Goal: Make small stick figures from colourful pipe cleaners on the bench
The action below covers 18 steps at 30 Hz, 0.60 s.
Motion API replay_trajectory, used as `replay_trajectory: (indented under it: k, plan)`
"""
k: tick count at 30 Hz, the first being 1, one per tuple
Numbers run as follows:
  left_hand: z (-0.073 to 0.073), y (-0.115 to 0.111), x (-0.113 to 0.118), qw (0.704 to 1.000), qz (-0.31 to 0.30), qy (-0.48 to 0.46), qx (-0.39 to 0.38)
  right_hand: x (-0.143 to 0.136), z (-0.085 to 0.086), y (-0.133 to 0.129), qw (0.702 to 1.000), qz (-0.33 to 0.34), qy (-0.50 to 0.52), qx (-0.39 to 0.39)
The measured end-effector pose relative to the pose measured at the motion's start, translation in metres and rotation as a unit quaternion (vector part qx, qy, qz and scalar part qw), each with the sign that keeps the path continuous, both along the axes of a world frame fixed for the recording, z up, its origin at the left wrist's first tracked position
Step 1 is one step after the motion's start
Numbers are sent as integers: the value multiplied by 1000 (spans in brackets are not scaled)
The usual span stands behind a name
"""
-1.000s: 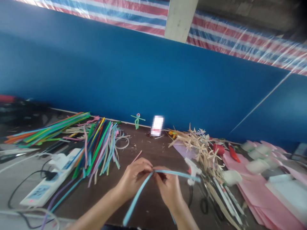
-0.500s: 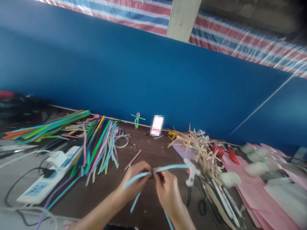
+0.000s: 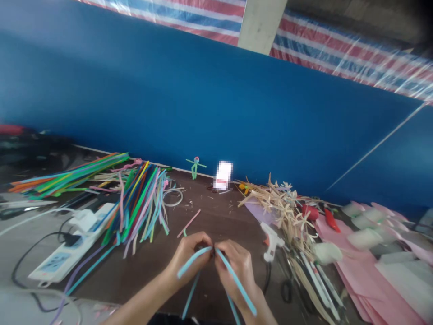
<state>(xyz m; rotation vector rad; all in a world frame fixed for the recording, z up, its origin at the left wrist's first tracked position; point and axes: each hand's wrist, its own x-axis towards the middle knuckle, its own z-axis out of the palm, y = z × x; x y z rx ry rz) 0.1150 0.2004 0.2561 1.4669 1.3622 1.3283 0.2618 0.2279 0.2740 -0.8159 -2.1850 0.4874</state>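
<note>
Light-blue pipe cleaners [image 3: 237,280] run between my two hands, which meet near the table's middle. My left hand [image 3: 191,255] pinches them, with one end curving over its back and another hanging below. Close against it, my right hand [image 3: 235,264] pinches them too; one strand lies across its back and another trails beneath. The joint between the fingertips is hidden. Just beyond my left hand lies a pink pipe cleaner [image 3: 189,223]. A small green stick figure [image 3: 195,168] made of pipe cleaners stands against the blue wall.
Bundles of coloured pipe cleaners [image 3: 142,203] lie at left beside a power strip [image 3: 64,257] with cables. On the right are a white glue gun [image 3: 271,241], straw-coloured flowers [image 3: 287,212], pink sheets [image 3: 358,280] and white rolls [image 3: 326,253]. A blue wall [image 3: 203,99] bounds the back.
The strand at my right hand has swung from pointing rightward to lying down across that hand. My hands stay together in nearly the same place, and the view has shifted slightly.
</note>
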Motion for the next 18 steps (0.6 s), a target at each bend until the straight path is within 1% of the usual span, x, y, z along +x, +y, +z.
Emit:
replay_trajectory:
  k: [4, 8, 10, 13, 15, 18]
  plan:
    - [9, 4, -3, 1000, 15, 1, -19, -2, 7, 3, 998, -8, 1, -56]
    - [12, 6, -4, 998, -30, -41, -32, -2, 8, 7, 996, -33, -11, -77]
    - [11, 6, -4, 997, -47, -56, -37, -2, 6, 9, 995, -46, -8, -85]
    - [7, 6, -4, 996, -53, -53, -49, -3, 2, 10, 994, -63, 3, -84]
    - [3, 6, -4, 997, -47, -29, -57, -3, 2, 10, 995, -62, 3, -73]
    - [-1, 7, -4, 998, -21, 0, -53, -5, 2, 8, 997, -44, -4, -58]
